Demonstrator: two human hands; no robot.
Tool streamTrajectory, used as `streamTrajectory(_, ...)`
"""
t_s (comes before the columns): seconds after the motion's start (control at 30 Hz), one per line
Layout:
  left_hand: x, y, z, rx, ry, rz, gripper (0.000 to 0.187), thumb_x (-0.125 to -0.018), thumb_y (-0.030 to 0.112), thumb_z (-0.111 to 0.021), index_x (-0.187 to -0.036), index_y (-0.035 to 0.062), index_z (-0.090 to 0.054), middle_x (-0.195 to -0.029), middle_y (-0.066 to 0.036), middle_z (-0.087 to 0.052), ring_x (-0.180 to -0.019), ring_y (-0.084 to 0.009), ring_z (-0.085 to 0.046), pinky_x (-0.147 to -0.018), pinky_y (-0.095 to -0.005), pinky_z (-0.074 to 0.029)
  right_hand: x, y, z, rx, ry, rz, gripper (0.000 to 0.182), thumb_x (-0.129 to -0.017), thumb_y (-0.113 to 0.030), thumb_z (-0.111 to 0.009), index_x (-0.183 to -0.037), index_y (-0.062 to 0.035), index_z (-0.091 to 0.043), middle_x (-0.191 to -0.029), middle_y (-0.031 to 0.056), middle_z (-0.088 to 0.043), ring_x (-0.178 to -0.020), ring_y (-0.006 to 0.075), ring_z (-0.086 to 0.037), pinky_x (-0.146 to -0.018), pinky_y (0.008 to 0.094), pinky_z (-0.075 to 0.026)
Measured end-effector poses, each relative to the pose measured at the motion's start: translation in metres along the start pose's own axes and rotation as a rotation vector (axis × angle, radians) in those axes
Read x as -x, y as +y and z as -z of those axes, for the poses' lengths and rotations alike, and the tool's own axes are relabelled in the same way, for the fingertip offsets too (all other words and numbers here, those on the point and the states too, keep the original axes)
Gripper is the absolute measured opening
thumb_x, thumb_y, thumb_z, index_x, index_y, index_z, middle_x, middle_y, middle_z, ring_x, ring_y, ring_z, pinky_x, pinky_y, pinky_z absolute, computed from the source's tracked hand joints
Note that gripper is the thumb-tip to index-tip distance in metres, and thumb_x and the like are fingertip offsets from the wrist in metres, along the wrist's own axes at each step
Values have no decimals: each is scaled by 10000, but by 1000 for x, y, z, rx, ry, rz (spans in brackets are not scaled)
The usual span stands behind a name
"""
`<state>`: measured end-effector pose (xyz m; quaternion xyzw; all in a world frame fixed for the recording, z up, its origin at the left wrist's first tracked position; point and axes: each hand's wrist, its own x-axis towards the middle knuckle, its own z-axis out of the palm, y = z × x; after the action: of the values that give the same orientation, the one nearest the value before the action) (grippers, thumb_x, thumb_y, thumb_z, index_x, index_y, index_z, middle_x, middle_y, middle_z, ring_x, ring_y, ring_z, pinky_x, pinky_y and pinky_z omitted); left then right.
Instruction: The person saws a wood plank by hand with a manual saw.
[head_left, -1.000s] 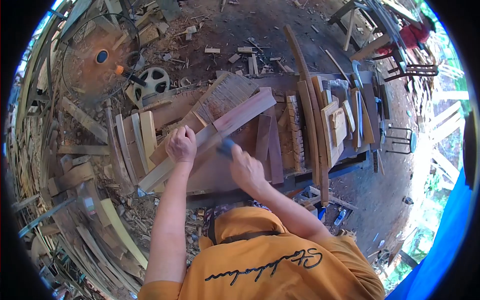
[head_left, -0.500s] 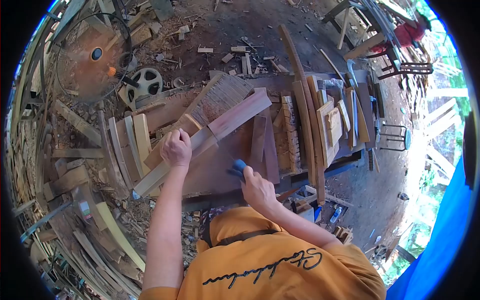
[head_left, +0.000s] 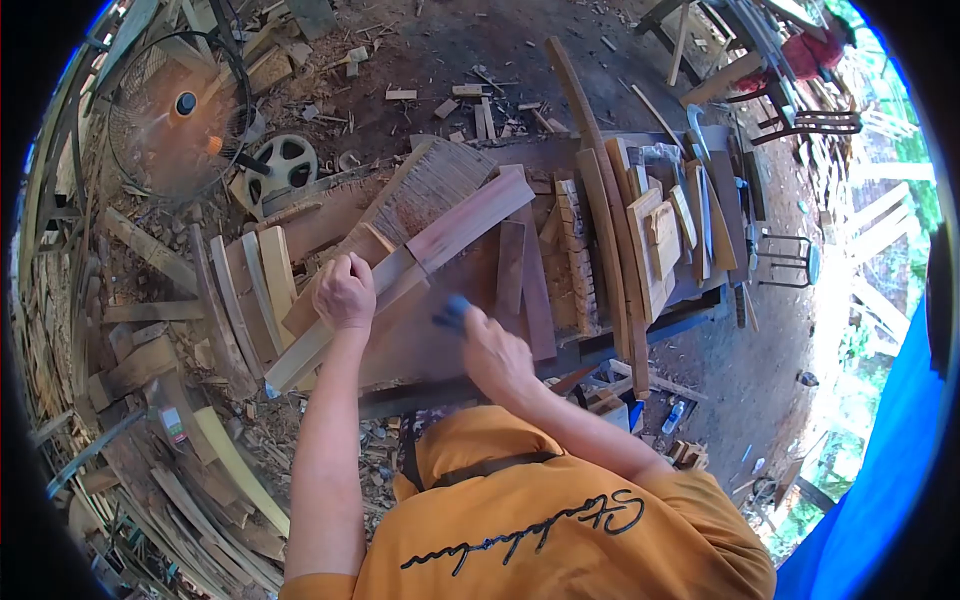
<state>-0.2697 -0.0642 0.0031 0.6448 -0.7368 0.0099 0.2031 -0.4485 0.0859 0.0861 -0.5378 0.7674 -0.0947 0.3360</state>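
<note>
A long wooden plank (head_left: 470, 220) lies slantwise over other boards on the workbench (head_left: 400, 350). My left hand (head_left: 345, 290) is closed on the plank, toward its near-left end. In my right hand (head_left: 497, 358) is the blue handle of a saw (head_left: 453, 311), blurred by motion. Its thin blade runs up to a dark cut line across the plank, right of my left hand; most of the blade is too smeared to see. Beneath the plank lies a wide weathered board (head_left: 425, 185), and a small light block (head_left: 378, 243) sits beside my left hand.
A fan (head_left: 185, 105) stands at upper left near a grey spoked wheel (head_left: 283, 168). Boards and a long curved strip (head_left: 600, 160) cover the bench's right side. Scrap wood (head_left: 480, 115) litters the ground. A stool (head_left: 790, 260) and a person in red (head_left: 805, 58) are farther right.
My right hand and the saw handle have moved up and left, closer to the plank. My left hand stays on the plank. The whole view has shifted slightly.
</note>
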Motion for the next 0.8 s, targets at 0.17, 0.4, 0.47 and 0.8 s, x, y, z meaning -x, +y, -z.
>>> streamTrajectory(0.17,-2,-3,-2,-2,17,-11,267,-885,223,-578,-665,73,-562,-696,-118,-599,-668,-328,-606,-604,-452,-483,-36,-12,-19,66,166,132,209,-879,-112,-529,-1055,-31,-450,-776,197,-643,-638,360,-676,-565,464,-548)
streamTrajectory(0.4,-1,0,0,25,-25,14,285,-901,233,-567,-674,59,-562,-718,-144,-613,-679,-354,-609,-611,-473,-467,-3,7,-15,114,115,79,184,-884,-91,-517,-1044,-28,-451,-768,181,-637,-635,336,-681,-564,430,-555)
streamTrajectory(0.47,-1,1,-1,19,-24,25,285,-900,231,-566,-673,58,-561,-718,-145,-613,-682,-355,-609,-611,-475,-468,-47,-7,-28,124,205,155,223,-872,-116,-539,-1057,-31,-446,-777,179,-638,-630,334,-681,-554,431,-554)
streamTrajectory(0.8,-2,1,2,27,-25,9,285,-897,227,-572,-669,55,-563,-718,-147,-620,-676,-351,-612,-606,-470,-470,-1,3,-13,93,99,48,195,-889,-94,-518,-1061,-23,-459,-790,183,-643,-665,343,-687,-577,417,-559)
